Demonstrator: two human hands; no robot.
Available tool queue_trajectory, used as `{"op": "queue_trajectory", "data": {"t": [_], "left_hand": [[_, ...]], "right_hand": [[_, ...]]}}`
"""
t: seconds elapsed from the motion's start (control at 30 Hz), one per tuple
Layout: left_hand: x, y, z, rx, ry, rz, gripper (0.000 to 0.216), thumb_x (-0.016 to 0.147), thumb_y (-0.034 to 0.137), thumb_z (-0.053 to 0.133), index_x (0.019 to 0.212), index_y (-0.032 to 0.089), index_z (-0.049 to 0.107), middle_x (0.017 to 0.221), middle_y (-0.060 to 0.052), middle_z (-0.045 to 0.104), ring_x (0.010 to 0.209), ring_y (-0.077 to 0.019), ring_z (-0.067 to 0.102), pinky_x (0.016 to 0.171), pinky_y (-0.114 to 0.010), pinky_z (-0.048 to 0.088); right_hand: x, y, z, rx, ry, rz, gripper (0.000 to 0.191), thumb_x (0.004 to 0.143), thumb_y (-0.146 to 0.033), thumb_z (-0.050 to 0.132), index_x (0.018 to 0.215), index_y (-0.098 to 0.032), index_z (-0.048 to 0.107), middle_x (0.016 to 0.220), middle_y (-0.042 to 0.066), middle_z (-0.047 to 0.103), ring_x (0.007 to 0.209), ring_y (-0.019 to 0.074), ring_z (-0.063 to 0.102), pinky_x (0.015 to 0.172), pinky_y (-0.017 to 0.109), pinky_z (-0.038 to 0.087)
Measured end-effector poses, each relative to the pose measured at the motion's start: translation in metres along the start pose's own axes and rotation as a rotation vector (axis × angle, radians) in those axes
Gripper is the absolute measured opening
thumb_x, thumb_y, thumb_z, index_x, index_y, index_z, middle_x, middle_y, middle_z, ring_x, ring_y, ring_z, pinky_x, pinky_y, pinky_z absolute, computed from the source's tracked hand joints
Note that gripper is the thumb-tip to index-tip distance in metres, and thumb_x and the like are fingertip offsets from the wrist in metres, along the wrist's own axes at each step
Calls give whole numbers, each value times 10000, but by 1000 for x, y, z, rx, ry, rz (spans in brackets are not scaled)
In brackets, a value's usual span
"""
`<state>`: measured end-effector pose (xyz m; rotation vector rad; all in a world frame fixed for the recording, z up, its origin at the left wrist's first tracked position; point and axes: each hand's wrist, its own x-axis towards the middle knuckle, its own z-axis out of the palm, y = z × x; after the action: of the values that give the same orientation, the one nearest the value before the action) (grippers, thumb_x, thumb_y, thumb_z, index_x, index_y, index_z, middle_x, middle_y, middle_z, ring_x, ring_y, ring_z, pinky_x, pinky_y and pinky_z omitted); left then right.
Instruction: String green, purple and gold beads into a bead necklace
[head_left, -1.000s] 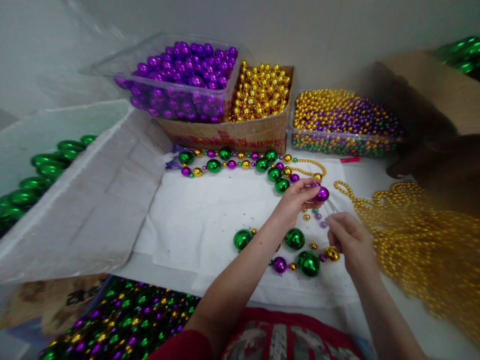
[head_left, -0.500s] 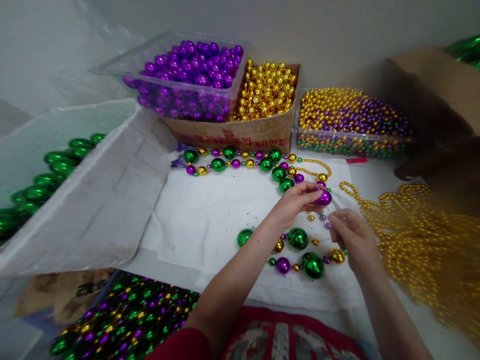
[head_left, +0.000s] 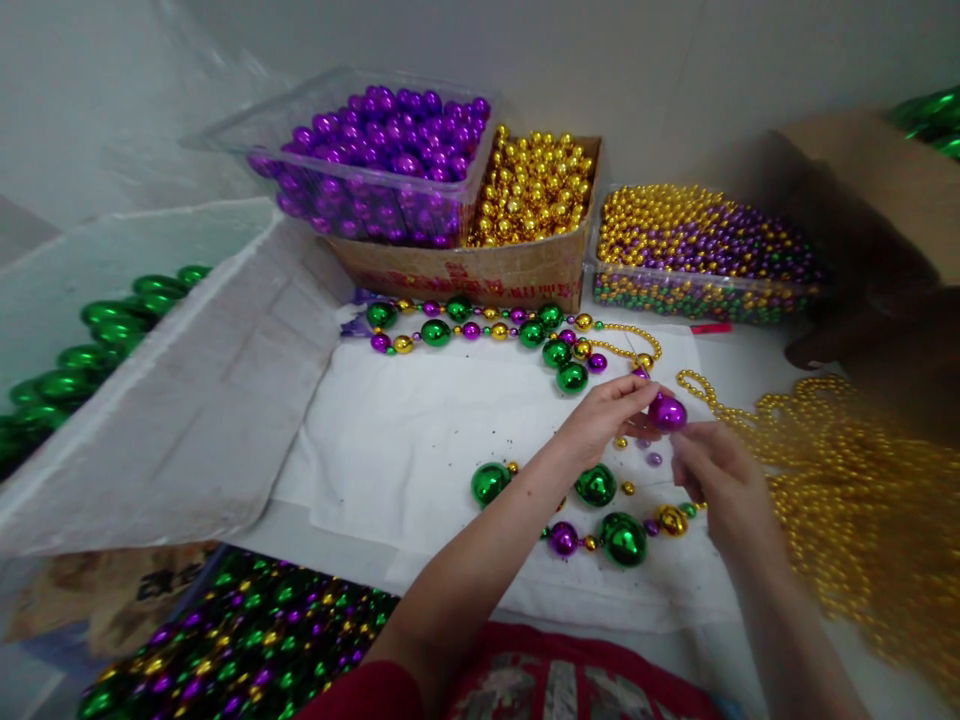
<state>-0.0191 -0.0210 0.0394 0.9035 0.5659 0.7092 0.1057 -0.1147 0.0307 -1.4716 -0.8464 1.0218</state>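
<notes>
My left hand (head_left: 600, 420) pinches a large purple bead (head_left: 667, 412) between thumb and fingertips, above a white cloth (head_left: 420, 450). My right hand (head_left: 720, 480) is closed just to the right of the bead, its fingertips touching it; whatever thin thing it holds is hidden. Below my hands lies a part-strung row of big green, purple and gold beads (head_left: 600, 520). A longer string of beads (head_left: 487, 325) curves along the cloth's far edge. Small loose beads (head_left: 654, 459) lie under my hands.
At the back stand a clear tub of purple beads (head_left: 375, 160), a cardboard box of gold beads (head_left: 532, 190) and a tub of mixed small beads (head_left: 697, 250). Gold strands (head_left: 840, 480) pile at right. Green beads (head_left: 90, 350) fill a tray at left; mixed strands (head_left: 247, 640) lie near left.
Both hands have moved closer together, and the purple bead has shifted slightly right and down. My right hand's fingertips now meet the bead. The thin needle seen earlier no longer shows.
</notes>
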Motion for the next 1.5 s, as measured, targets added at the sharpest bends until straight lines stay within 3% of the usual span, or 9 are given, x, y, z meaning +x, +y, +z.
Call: {"op": "queue_trajectory", "data": {"t": [0.43,0.57,0.63,0.8,0.97,1.1,1.27,1.4,1.5], "left_hand": [[-4,-18,-15,145,175,20,184,784,300,623,836,131,672,815,-51,645,718,-129,593,686,-280,465],[-2,-20,-5,199,131,25,184,795,304,617,833,135,680,803,-59,666,718,-128,597,690,-269,445],[-2,-20,1,240,95,42,170,801,289,610,801,136,682,797,-62,673,733,-129,593,698,-262,430],[-6,-23,10,313,139,112,172,800,290,601,771,152,699,756,-33,655,700,-122,539,678,-249,399],[-11,-28,3,153,196,96,233,770,361,639,784,137,699,743,-38,639,679,-115,530,667,-240,408],[-4,-31,-12,171,160,24,254,776,355,620,887,137,688,782,-42,644,681,-119,563,657,-243,423],[11,-43,-28,680,200,23,122,750,213,582,784,154,684,725,-15,649,675,-133,563,661,-246,417],[15,-51,-25,1071,88,89,141,780,211,555,789,191,694,801,-18,682,775,-166,594,738,-271,435],[16,-53,-21,1194,73,126,162,791,179,536,812,197,696,858,-36,684,834,-186,599,791,-294,437]], "right_hand": [[-7,20,-16,-74,-198,5,428,785,-332,621,1176,-227,485,808,7,620,601,133,531,531,248,428],[-9,23,-28,-241,-142,-64,452,831,-359,578,1264,-283,474,1200,67,559,890,194,600,691,312,477],[-8,20,-30,-358,-110,-143,412,853,-395,561,1250,-292,520,1274,66,527,1049,222,556,770,328,466],[-8,17,-22,-450,-18,-207,275,819,-402,613,1044,-254,668,1077,64,651,956,236,586,667,307,444],[-11,27,-15,-80,-84,24,213,749,-398,697,806,-193,698,673,17,635,645,171,574,582,268,438],[-10,31,-23,144,36,122,265,754,-421,692,874,-186,666,519,-37,508,436,88,397,397,198,262],[-9,29,-37,298,26,194,296,735,-415,702,898,-174,647,517,-38,489,394,56,319,383,184,192],[-10,29,-41,403,11,183,304,746,-369,692,982,-186,638,488,-60,450,387,56,294,390,191,190],[-10,31,-44,435,14,175,289,763,-340,683,1000,-181,641,470,-62,437,388,60,291,392,193,185]]}}
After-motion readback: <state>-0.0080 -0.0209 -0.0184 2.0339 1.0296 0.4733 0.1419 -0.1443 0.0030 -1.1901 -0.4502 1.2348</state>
